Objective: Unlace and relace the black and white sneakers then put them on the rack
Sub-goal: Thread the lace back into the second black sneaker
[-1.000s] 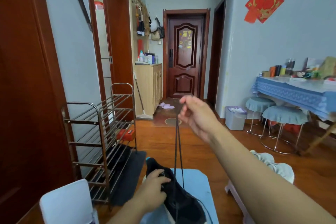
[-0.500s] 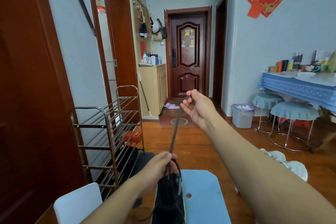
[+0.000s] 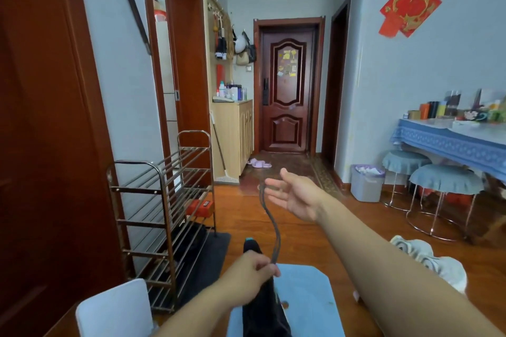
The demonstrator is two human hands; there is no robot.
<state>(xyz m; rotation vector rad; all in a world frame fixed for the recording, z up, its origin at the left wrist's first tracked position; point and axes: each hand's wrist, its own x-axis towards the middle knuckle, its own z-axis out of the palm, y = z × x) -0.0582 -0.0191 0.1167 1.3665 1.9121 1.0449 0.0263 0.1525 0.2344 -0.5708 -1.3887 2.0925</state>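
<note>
Metal bars of the shoe rack (image 3: 161, 216) stand at my nine o'clock against the wall, with a red box (image 3: 200, 208) on one of its lower shelves. At six o'clock my left hand (image 3: 250, 272) pinches the doubled black lace (image 3: 269, 223) just above the black sneaker (image 3: 264, 306), which hangs over the light blue stool (image 3: 309, 306). I see the lace curve slackly up toward twelve o'clock, where my right hand (image 3: 294, 195) is spread with fingers straight, grasping nothing, the lace tips just beside its fingertips. At four o'clock a white sneaker (image 3: 427, 262) lies on the wooden floor (image 3: 301, 238).
</note>
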